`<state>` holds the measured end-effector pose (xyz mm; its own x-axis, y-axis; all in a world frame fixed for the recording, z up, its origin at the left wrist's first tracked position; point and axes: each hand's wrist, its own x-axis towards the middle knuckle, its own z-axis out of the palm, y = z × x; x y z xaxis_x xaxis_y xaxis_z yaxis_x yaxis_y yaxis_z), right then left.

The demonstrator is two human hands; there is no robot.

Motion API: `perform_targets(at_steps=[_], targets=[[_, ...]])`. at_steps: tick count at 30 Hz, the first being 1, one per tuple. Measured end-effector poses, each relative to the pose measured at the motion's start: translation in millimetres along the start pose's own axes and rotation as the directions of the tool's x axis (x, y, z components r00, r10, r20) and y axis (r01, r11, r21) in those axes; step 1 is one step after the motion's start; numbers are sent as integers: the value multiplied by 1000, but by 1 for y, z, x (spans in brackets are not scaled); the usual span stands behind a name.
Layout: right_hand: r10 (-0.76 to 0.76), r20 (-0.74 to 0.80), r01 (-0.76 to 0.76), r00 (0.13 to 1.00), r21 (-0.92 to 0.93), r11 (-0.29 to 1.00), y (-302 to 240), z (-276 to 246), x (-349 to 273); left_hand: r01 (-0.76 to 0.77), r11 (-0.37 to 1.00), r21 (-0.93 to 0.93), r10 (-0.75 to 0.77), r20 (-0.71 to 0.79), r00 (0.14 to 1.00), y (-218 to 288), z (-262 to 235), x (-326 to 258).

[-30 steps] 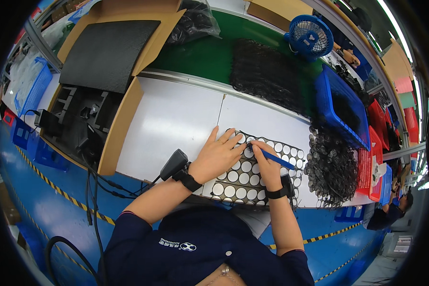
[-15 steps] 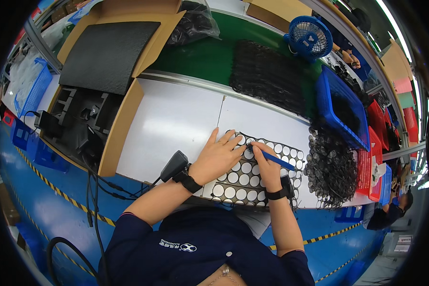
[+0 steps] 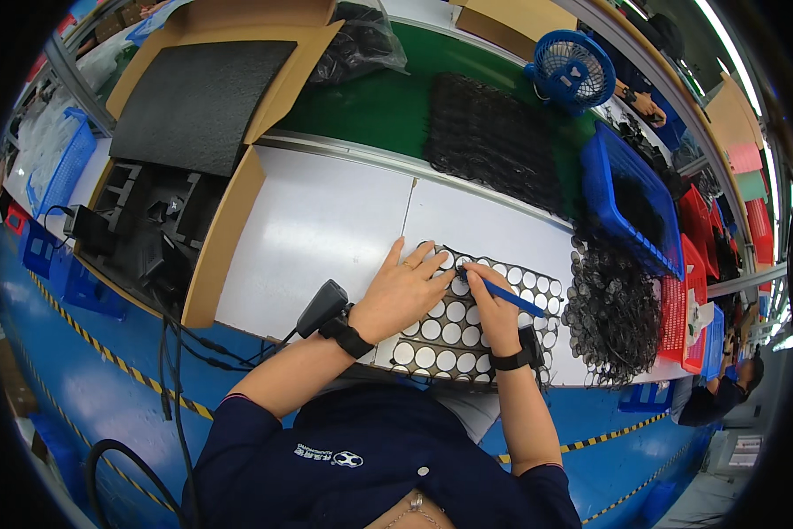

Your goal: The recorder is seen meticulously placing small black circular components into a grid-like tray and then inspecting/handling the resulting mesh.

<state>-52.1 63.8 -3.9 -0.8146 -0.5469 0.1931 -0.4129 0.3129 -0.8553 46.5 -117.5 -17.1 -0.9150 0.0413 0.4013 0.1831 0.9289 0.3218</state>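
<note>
A sheet of dark material holding rows of round white discs (image 3: pixel 452 333) lies on the white worktop in front of me. My left hand (image 3: pixel 402 295) rests flat on its upper left part, fingers stretched out and slightly spread. In my right hand (image 3: pixel 499 322) is a slim blue pen-like tool (image 3: pixel 521 301), held between thumb and fingers. Its tip is over a disc in an upper row, close to my left fingertips; whether it touches cannot be made out. Each wrist wears a black strap with a small device.
Tangled black parts with round ends (image 3: pixel 612 313) lie to the right, beside a blue basket (image 3: pixel 597 181) and a red basket (image 3: pixel 672 322). More black strands (image 3: pixel 493 141) lie on the green surface behind, near a blue fan (image 3: pixel 574 70). An open cardboard box (image 3: pixel 224 238) stands left.
</note>
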Motion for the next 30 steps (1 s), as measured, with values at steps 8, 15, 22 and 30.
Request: perform_targets(at_steps=[8, 15, 22, 30], targets=[[-440, 192, 459, 877, -602, 653, -5, 7, -11, -27, 1000, 16, 28, -86, 996, 7, 11, 0], [-355, -142, 206, 924, -597, 775, 21, -45, 35, -2, 1000, -1, 2, -98, 995, 8, 13, -4], [-128, -50, 112, 991, -243, 964, -11, -19, 5, -6, 1000, -7, 5, -100, 995, 6, 18, -3], [-62, 79, 70, 995, -101, 992, -15, 6, -3, 84, 995, -56, -86, -43, 995, 5, -4, -25]])
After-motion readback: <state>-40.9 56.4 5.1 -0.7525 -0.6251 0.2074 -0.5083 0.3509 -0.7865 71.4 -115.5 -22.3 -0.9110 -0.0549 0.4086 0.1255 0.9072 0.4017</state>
